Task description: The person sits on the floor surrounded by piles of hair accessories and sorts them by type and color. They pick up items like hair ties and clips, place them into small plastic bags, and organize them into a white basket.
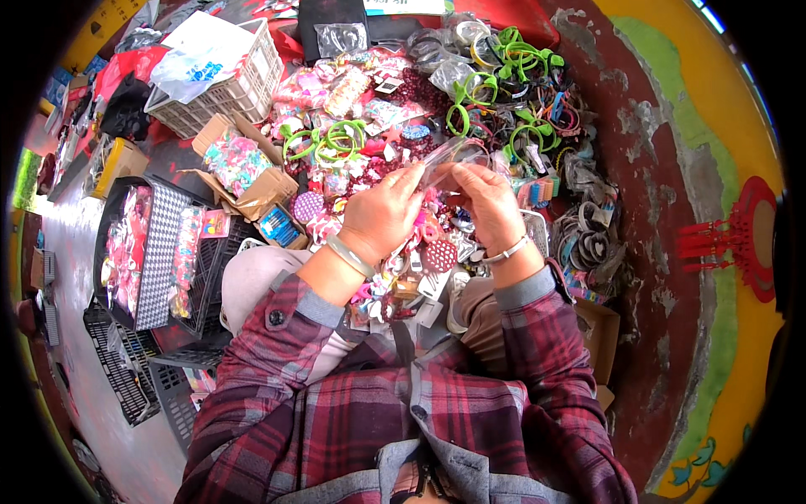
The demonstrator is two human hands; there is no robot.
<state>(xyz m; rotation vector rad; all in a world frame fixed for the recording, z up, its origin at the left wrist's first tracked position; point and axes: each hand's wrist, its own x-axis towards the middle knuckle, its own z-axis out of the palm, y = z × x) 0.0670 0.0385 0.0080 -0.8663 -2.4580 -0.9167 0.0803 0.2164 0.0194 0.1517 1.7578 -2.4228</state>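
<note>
Over a heap of small hair accessories (395, 109), both my hands are raised in front of me. My left hand (382, 210) pinches one side of a clear plastic bag (442, 156). The fingers of my right hand (487, 202) are closed at its other side. A thin curved band seems to show in or behind the clear plastic, but glare hides what it is. Below my hands lies a dark red round piece with white dots (440, 255). Bright green headbands (342, 139) rest on the heap beyond my left hand.
More green headbands (525, 57) lie at the far right. On the left stand an opened cardboard box (260, 195) of packets, a houndstooth basket (155, 260) and a pale plastic crate (260, 71). A worn wall (663, 193) with a red hanging ornament (743, 239) bounds the right.
</note>
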